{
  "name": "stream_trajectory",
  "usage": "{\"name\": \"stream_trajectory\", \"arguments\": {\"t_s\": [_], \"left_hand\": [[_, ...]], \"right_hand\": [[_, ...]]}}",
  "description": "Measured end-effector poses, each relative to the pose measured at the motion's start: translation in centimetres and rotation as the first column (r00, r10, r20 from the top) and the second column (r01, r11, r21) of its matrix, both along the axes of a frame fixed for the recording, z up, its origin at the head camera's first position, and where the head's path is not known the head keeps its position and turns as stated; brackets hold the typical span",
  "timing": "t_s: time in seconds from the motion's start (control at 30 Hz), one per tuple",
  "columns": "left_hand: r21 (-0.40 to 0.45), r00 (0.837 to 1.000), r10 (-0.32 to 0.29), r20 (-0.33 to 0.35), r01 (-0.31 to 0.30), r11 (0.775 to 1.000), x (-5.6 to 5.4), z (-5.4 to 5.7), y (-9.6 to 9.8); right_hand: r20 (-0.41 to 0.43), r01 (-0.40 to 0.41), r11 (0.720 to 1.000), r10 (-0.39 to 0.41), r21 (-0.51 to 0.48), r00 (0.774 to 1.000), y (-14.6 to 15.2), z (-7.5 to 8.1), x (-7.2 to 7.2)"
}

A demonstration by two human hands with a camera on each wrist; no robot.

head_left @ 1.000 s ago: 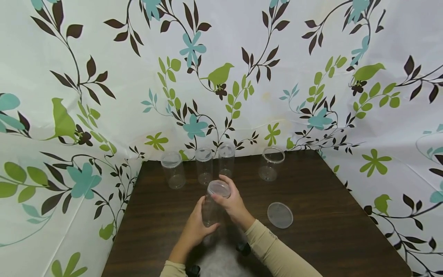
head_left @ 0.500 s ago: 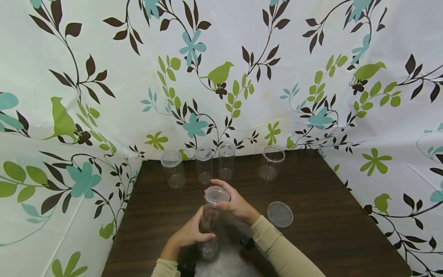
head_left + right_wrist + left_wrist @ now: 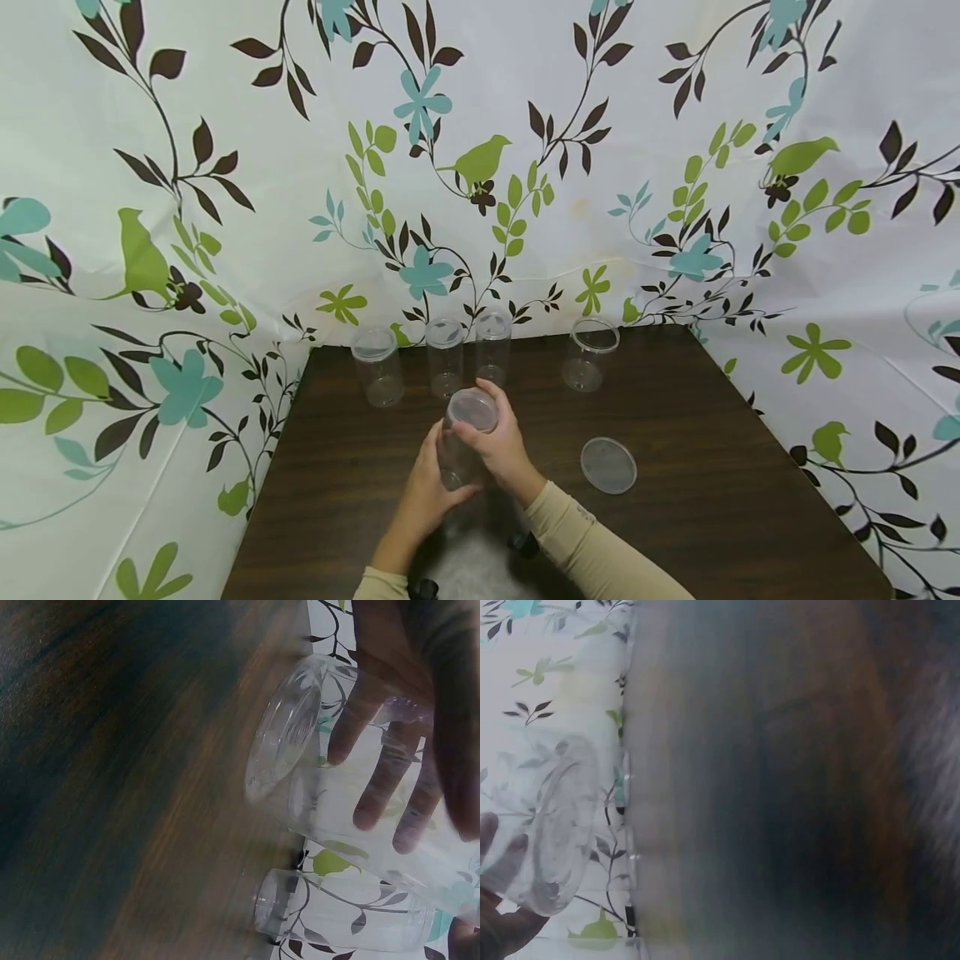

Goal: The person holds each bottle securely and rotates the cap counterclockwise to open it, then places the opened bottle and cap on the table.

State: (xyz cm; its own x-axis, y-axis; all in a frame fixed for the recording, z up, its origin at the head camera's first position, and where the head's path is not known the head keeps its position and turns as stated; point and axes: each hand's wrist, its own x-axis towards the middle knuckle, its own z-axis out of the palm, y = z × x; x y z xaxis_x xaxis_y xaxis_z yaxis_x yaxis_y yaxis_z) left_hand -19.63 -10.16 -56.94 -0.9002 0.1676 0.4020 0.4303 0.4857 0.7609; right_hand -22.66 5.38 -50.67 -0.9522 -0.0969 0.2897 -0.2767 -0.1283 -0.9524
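Note:
A clear plastic jar [image 3: 454, 460] is held up over the table in both hands, its pale lid [image 3: 474, 407] facing up toward the head camera. My left hand [image 3: 424, 493] grips the jar's body from the left. Over the lid's right edge curls my right hand [image 3: 507, 443], its thumb at the near rim. In the right wrist view the round base of the jar [image 3: 285, 731] shows, with fingers [image 3: 379, 784] seen through the clear wall. The left wrist view catches the jar [image 3: 562, 825] and some fingertips at its left edge.
Along the back of the dark wooden table [image 3: 697, 433] stand lidded clear jars: a wide jar [image 3: 381, 371] at left and two narrower ones, including a middle jar [image 3: 446, 358]. An open-topped jar [image 3: 587, 358] stands further right. A loose clear lid [image 3: 608, 466] lies nearby. Patterned curtain [image 3: 480, 167] surrounds the table.
Half a second ago the jar's base swung toward me and the right hand sat lower around the rim. Now the jar is tipped back, much as one second ago.

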Motion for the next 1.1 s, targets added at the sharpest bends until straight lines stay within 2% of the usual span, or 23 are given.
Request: {"name": "stream_trajectory", "arguments": {"t_s": [0.1,0.2,0.3,0.37,0.43,0.53,0.6,0.67,0.7,0.77,0.83,0.9,0.93,1.0,1.1], "left_hand": [[0.014,0.998,0.055,-0.028,-0.054,0.998,0.2,-0.3,0.3],[0.035,0.999,0.034,-0.011,-0.034,0.999,0.1,-0.3,0.0],[0.073,0.997,-0.059,0.054,0.055,0.996,0.1,-0.2,-0.8],[0.104,0.983,-0.153,0.106,0.142,0.984,0.2,0.0,-1.3],[0.173,0.945,-0.284,0.162,0.256,0.951,0.2,0.4,-1.9],[0.283,0.849,-0.481,0.22,0.416,0.864,0.3,0.9,-2.3],[0.355,0.781,-0.576,0.242,0.481,0.802,0.3,1.1,-2.5],[0.386,0.745,-0.62,0.246,0.512,0.768,0.2,1.2,-2.5],[0.389,0.741,-0.625,0.245,0.515,0.764,0.2,1.2,-2.5],[0.396,0.742,-0.625,0.243,0.512,0.762,0.2,1.1,-2.5],[0.404,0.749,-0.614,0.248,0.496,0.768,0.1,1.0,-2.4],[0.407,0.767,-0.588,0.255,0.466,0.785,0.1,0.9,-2.5],[0.4,0.786,-0.562,0.258,0.443,0.802,0.1,0.8,-2.5],[0.364,0.837,-0.488,0.247,0.387,0.847,0.1,0.5,-2.6],[0.287,0.914,-0.341,0.219,0.274,0.918,0.0,0.0,-2.7]], "right_hand": [[0.002,0.006,1.0,-0.006,0.008,1.0,-0.2,0.0,0.3],[-0.007,-0.045,0.999,0.045,0.031,0.999,0.2,0.2,0.3],[-0.036,-0.165,0.981,0.169,0.101,0.985,1.2,0.4,-0.1],[-0.062,-0.279,0.951,0.289,0.136,0.955,1.9,0.4,-0.5],[-0.094,-0.39,0.907,0.406,0.157,0.909,2.6,0.5,-0.9],[-0.105,-0.551,0.827,0.561,0.109,0.821,3.3,0.6,-1.3],[-0.096,-0.616,0.785,0.62,0.07,0.779,3.5,0.6,-1.4],[-0.086,-0.647,0.761,0.648,0.036,0.757,3.7,0.5,-1.5],[-0.086,-0.65,0.759,0.65,0.029,0.755,3.8,0.5,-1.6],[-0.097,-0.643,0.766,0.641,0.017,0.761,3.8,0.4,-1.7],[-0.108,-0.623,0.782,0.62,0.003,0.777,4.0,0.2,-1.7],[-0.115,-0.591,0.806,0.586,-0.014,0.802,4.0,0.0,-1.7],[-0.116,-0.568,0.822,0.563,-0.023,0.819,3.9,-0.1,-1.6],[-0.121,-0.499,0.866,0.493,-0.025,0.861,3.8,-0.1,-1.4],[-0.136,-0.359,0.933,0.357,0.01,0.924,3.2,0.0,-0.8]]}}
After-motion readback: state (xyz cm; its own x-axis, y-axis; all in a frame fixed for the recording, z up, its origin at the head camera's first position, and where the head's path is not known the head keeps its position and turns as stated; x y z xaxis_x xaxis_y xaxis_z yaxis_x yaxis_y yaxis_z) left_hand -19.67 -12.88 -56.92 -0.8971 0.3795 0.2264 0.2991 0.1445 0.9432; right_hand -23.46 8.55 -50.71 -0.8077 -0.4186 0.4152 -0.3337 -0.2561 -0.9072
